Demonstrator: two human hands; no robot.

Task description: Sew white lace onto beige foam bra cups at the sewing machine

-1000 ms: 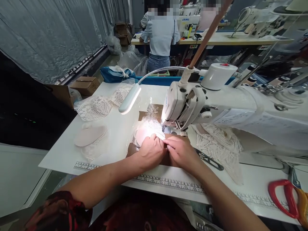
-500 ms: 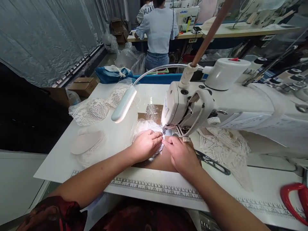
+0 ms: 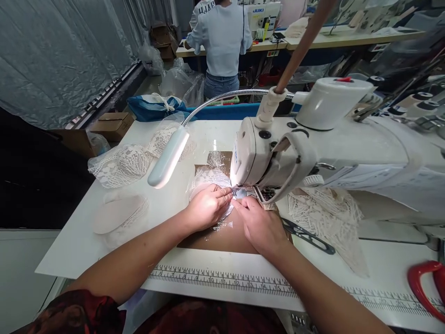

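A white lace cup piece (image 3: 212, 178) lies under the needle area of a white sewing machine (image 3: 251, 155), lit brightly. My left hand (image 3: 209, 207) is on top of the lace, its fingers pressed together at the edge beside the presser foot (image 3: 235, 191). From the right, my right hand (image 3: 260, 225) pinches the lace edge just in front of the foot, index finger stretched toward it and the other fingers curled. Both hands' fingertips nearly meet there; the exact grip is partly hidden. Brown covering (image 3: 212, 239) lies beneath the hands.
Lace cups (image 3: 120, 163) and a pale pad (image 3: 116, 215) lie on the left. A lamp (image 3: 169, 157) overhangs them. Right of my hands are dark snips (image 3: 309, 236), more lace (image 3: 325, 218) and red-handled scissors (image 3: 422, 283). A ruler strip (image 3: 222, 280) runs along the front edge. People work beyond.
The view has shifted slightly. Both hands stay at the presser foot, and less of the lace shows in front of my left hand.
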